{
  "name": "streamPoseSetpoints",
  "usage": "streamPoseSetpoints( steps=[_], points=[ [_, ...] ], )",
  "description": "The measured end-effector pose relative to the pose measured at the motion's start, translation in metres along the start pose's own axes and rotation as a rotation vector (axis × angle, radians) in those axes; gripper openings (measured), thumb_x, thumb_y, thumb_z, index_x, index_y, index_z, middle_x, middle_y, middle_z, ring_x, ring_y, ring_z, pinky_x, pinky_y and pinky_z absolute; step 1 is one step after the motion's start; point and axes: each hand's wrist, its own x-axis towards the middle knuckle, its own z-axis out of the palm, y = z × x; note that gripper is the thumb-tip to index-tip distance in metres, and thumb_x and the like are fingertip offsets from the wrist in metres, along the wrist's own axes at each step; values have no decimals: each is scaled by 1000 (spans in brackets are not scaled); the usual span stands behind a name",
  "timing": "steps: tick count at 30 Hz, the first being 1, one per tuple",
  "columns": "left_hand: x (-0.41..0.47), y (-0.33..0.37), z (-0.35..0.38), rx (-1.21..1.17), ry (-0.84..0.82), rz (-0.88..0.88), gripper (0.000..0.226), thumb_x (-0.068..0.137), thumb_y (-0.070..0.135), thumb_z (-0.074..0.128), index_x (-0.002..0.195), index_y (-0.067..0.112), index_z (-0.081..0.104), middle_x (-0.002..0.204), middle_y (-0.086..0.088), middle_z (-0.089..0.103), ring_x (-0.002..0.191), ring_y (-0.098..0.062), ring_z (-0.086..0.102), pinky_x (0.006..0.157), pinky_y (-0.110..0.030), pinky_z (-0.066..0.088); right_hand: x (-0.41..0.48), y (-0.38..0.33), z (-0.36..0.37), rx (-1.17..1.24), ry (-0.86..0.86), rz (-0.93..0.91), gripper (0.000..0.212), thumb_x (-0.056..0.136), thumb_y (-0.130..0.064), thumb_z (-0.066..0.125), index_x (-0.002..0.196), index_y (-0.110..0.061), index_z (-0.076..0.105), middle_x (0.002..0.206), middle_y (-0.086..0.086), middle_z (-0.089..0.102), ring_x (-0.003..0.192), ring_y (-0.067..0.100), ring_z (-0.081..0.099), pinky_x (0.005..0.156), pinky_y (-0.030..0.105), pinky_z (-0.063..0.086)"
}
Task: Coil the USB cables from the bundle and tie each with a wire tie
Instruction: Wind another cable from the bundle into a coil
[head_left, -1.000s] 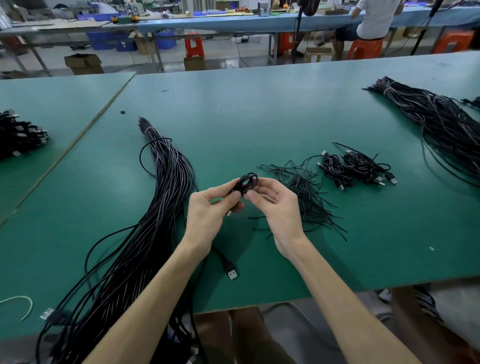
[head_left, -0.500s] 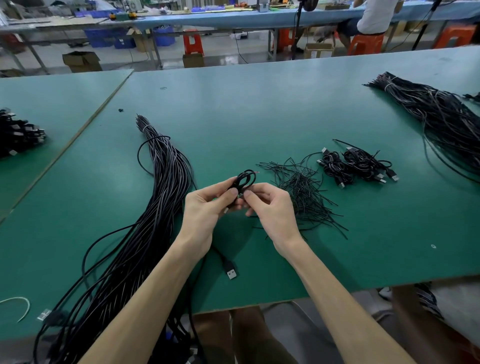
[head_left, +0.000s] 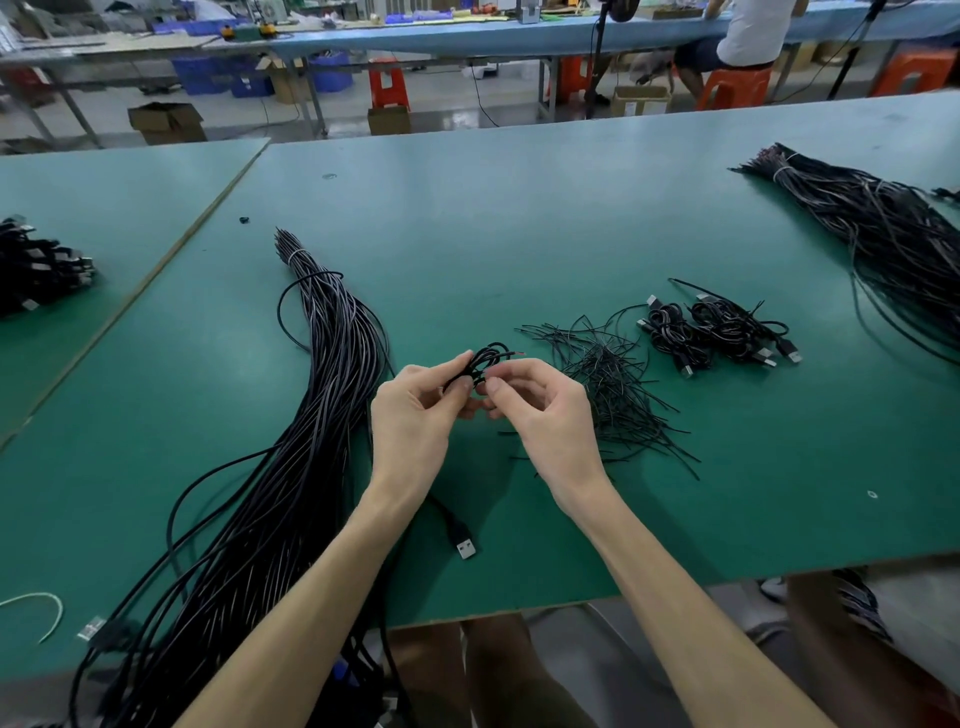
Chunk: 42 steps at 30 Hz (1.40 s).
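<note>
While left hand (head_left: 415, 415) and right hand (head_left: 543, 415) both pinch the small black coiled USB cable (head_left: 488, 357), between the long black cable bundle (head_left: 311, 415) left and thin black wire ties (head_left: 610, 384) right, squeeze its loops tight

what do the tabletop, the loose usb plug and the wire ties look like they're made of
Tabletop: matte green sheet, probably rubber or vinyl over board; a pale brown edge shows in front.
USB plug: bright, glinting metal shell in a matte black body, likely moulded plastic.
Wire ties: thin black strands holding kinks, so probably plastic-coated wire.
</note>
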Motion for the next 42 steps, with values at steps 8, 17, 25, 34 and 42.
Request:
streamPoseSetpoints(
  steps=[8, 17, 25, 34, 42],
  points=[
    [-7, 6, 5, 175, -25, 110, 32, 94, 2, 71, 116, 24, 76, 91, -6, 64, 73, -11, 70, 80, -20, 56, -1, 0, -1, -93, 18, -38, 5, 91, -13, 76, 94, -16, 75, 85, -2, 78, 82, 16, 75, 82, 34, 61],
    [-11, 8, 10, 259, -26, 122, 28, 94, 9, 73, 118, 23, 76, 90, -3, 65, 80, -24, 70, 85, -37, 58, -2, 0, -1, -193, 65, -88, 9, 94, -15, 74, 88, -20, 71, 79, -10, 75, 76, 9, 72, 76, 22, 57],
    [-11, 7, 11, 289, -32, 128, 28, 94, 7, 73, 120, 16, 76, 89, -3, 63, 76, -17, 71, 81, -21, 56, -6, -1, 7, -415, 149, -236, 10, 95, -9, 70, 97, -19, 67, 80, -11, 69, 78, 7, 67, 75, 24, 56],
    [-8, 3, 9, 414, -146, 187, 33, 98, 9, 68, 128, 20, 71, 89, -1, 55, 78, -6, 54, 77, -12, 44, -6, -2, 8, -559, 110, -239, 19, 94, -6, 64, 99, -23, 61, 79, -9, 63, 75, 10, 60, 75, 35, 53],
    [0, 1, 6, 103, -50, -25, 25, 95, 0, 67, 116, 9, 76, 89, -8, 77, 66, -18, 72, 74, -32, 61, -6, -1, 10, -447, 113, -195, 8, 94, -12, 72, 97, -17, 68, 86, -11, 71, 83, 5, 69, 80, 25, 58]
  ],
)
